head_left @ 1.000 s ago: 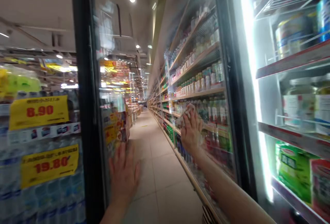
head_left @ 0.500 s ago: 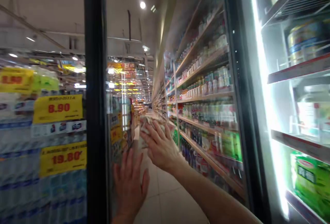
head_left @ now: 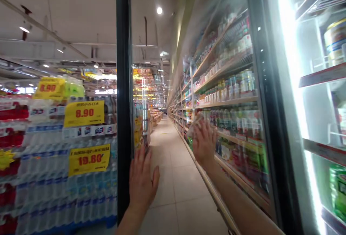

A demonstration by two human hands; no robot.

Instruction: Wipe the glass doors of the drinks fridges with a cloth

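A glass door (head_left: 162, 155) with a dark frame fills the middle of the head view. My left hand (head_left: 142, 177) lies flat against the glass beside the frame's left upright (head_left: 123, 83). Its fingers point up, the thumb stands apart, and nothing is in it. Higher and to the right, my right hand (head_left: 204, 146) presses a pale crumpled cloth (head_left: 198, 121) to the glass. The cloth shows around the fingertips; the rest is hidden under the palm. Motion blurs this hand a little.
On the right are lit cooler shelves (head_left: 324, 76) with cans and a green pack (head_left: 339, 191). Stacked bottled water (head_left: 45, 163) with yellow price signs (head_left: 84, 113) stands on the left. A tiled aisle (head_left: 162, 188) and bottle-filled shelves (head_left: 229, 98) show in the glass.
My right hand has swept the cloth to the right across the glass. My left hand stays flat near the frame. The whole view has shifted, with the door now further right.
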